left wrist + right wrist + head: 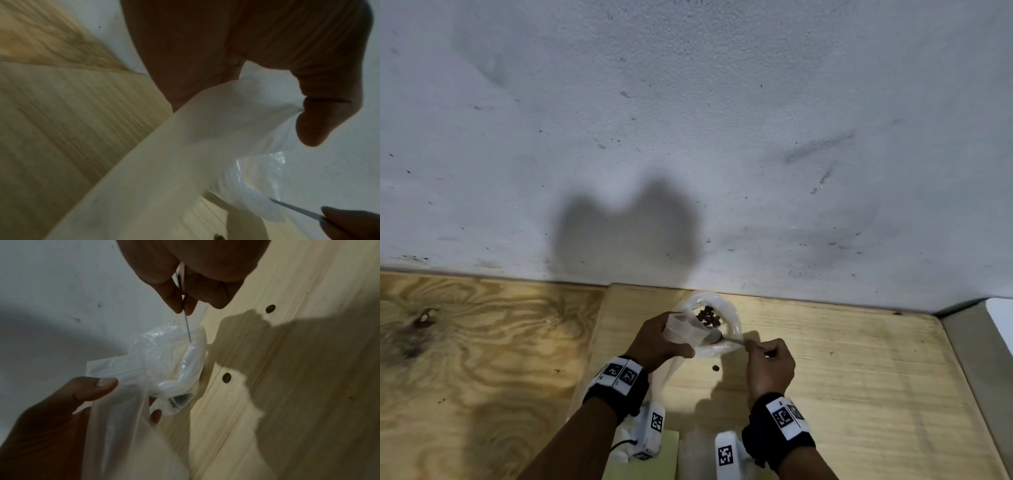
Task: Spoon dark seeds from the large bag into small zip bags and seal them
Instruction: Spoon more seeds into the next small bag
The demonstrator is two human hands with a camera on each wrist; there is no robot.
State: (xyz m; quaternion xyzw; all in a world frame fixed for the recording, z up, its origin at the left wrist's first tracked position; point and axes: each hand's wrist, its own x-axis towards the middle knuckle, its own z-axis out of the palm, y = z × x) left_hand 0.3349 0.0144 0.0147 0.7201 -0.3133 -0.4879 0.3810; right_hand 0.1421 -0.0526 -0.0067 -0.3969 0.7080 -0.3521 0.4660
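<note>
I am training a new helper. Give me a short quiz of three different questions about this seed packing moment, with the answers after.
1. True or false: the right hand holds the spoon.
2. What does the left hand grip? A) a small zip bag B) a jar lid C) a pair of scissors
3. Fill in: a stray seed lies on the wooden ____.

Key
1. True; its bowl is at the mouth of the large bag, where dark seeds show.
2. A, the small zip bag.
3. Table, between the two hands.
</note>
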